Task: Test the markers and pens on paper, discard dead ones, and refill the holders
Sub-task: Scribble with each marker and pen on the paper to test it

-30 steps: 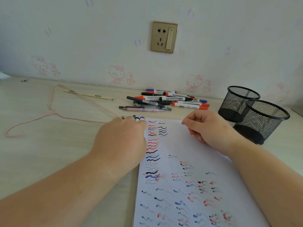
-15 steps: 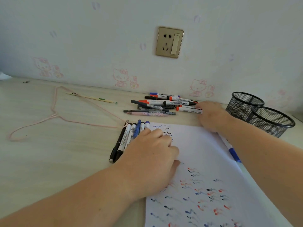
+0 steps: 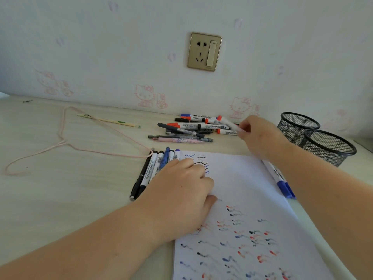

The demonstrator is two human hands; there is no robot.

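Fingers point(image 3: 245, 129) of R hand point(image 3: 260, 136) pinch red-capped marker point(image 3: 228, 123); L hand point(image 3: 181, 190) flat, fingers curled on paper point(image 3: 242, 178).

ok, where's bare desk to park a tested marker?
Free: the desk left of the marker row, below the pink hanger. Crowded: the pile by the wall, and between the paper and mesh holders, where a blue marker lies.

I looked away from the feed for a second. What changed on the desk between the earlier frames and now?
The right hand went from the paper to the marker pile and has lifted a red-capped marker. The left hand slid down onto the paper, uncovering the row of markers beside it. The two mesh holders, pink hanger and blue marker appear unmoved.
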